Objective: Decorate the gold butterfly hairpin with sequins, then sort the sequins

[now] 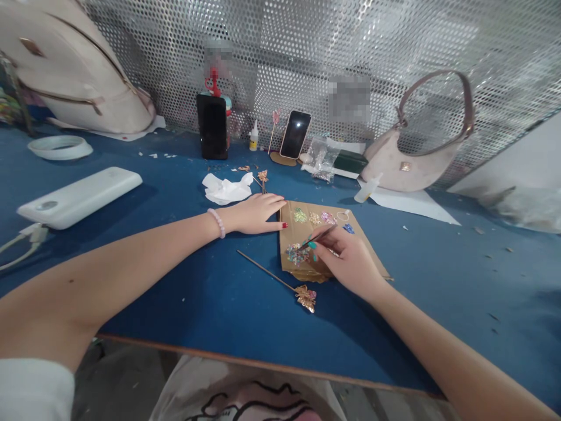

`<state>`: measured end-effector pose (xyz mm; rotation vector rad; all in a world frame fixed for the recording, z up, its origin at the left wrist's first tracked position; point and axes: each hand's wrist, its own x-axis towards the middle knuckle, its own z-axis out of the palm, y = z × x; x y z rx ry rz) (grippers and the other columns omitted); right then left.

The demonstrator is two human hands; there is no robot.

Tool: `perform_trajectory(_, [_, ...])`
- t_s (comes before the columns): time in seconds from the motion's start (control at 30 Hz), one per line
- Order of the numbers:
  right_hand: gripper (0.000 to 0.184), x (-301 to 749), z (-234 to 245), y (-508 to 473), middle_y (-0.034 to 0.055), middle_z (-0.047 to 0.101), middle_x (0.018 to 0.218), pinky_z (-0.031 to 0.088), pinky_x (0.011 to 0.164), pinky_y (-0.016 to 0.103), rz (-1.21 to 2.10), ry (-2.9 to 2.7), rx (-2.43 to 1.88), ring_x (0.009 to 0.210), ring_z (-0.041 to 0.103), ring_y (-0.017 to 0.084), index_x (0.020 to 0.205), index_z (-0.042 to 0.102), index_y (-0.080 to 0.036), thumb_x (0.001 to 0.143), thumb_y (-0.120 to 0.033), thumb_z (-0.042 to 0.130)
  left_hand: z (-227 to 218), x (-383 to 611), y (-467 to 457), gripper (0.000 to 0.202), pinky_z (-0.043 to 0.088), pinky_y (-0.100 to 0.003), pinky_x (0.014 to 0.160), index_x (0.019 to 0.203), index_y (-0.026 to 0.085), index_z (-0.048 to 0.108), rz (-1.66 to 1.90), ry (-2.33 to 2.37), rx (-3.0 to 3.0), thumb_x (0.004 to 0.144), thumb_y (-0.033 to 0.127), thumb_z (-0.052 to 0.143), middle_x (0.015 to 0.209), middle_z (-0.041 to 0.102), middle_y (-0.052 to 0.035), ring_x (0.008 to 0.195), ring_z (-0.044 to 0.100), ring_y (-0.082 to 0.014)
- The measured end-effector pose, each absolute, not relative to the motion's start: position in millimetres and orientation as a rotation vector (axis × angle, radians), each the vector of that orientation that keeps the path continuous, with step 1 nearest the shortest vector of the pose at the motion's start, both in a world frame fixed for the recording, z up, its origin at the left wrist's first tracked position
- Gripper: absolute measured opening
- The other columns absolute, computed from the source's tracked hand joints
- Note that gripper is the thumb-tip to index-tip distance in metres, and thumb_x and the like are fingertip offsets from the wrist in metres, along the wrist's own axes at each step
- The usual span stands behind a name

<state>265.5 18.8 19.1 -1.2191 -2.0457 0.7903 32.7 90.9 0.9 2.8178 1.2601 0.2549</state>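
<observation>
My left hand (256, 213) rests palm down on the blue table, fingers stretched out, touching the left edge of a cardboard sheet (291, 234). Tweezers (323, 234) are pinched in my right hand (353, 260), their tips at a pile of mixed shiny rhinestones (296, 254). Small heaps of green rhinestones (300, 215), pale yellow ones (314, 218), pink ones (328, 217) and blue ones (348, 228) lie on the cardboard. In front of it lies a hairpin (267, 272) with a gold butterfly (305, 297) carrying a pink piece.
Crumpled white tissue (227, 188) and another gold ornament (263, 175) lie beyond my left hand. Two phones (213, 127) (295, 134), a glue bottle (253, 137) and a handbag (416, 158) stand at the back. A power bank (81, 196) and tape roll (60, 148) are left.
</observation>
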Motion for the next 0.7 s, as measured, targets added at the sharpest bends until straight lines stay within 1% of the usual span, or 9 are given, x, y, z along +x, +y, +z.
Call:
perform_trajectory(0.17, [0.012, 264.7, 19.3, 18.1, 0.0045, 0.065, 0.080, 0.051, 0.062, 0.032, 0.750, -2.064, -1.213, 0.069, 0.063, 0.018, 0.088, 0.057, -0.020, 0.079, -0.023, 0.051, 0.7, 32.8, 90.8, 0.067, 0.023, -0.038, 0.107, 0.137, 0.013, 0.030, 0.272, 1.262, 2.811, 0.089, 0.059, 0.032, 0.144, 0.030, -0.0131, 0.132, 0.026, -0.0240])
perform_trajectory(0.37, [0.012, 265.4, 18.1, 18.0, 0.0049, 0.065, 0.081, 0.050, 0.061, 0.031, 0.745, -2.060, -1.214, 0.073, 0.064, 0.018, 0.089, 0.057, -0.020, 0.080, -0.023, 0.050, 0.9, 33.0, 90.3, 0.068, 0.022, -0.038, 0.107, 0.138, 0.012, 0.030, 0.264, 1.256, 2.817, 0.089, 0.059, 0.032, 0.144, 0.029, -0.0135, 0.132, 0.026, -0.0241])
perform_trajectory(0.57, [0.012, 263.7, 18.3, 18.0, 0.0035, 0.065, 0.078, 0.051, 0.059, 0.030, 0.708, -2.066, -1.205, 0.069, 0.064, 0.017, 0.088, 0.058, -0.019, 0.078, -0.022, 0.051, 1.3, 32.7, 90.5, 0.069, 0.022, -0.037, 0.107, 0.138, 0.011, 0.029, 0.256, 1.251, 2.813, 0.089, 0.060, 0.030, 0.144, 0.029, -0.0131, 0.132, 0.025, -0.0240])
perform_trajectory(0.7, [0.012, 263.2, 19.5, 15.9, 0.0040, 0.066, 0.078, 0.052, 0.061, 0.031, 0.674, -2.093, -1.181, 0.069, 0.065, 0.018, 0.087, 0.058, -0.019, 0.078, -0.021, 0.051, 1.2, 32.8, 90.9, 0.070, 0.021, -0.037, 0.108, 0.138, 0.009, 0.029, 0.247, 1.252, 2.817, 0.089, 0.060, 0.031, 0.144, 0.029, -0.0134, 0.133, 0.024, -0.0240])
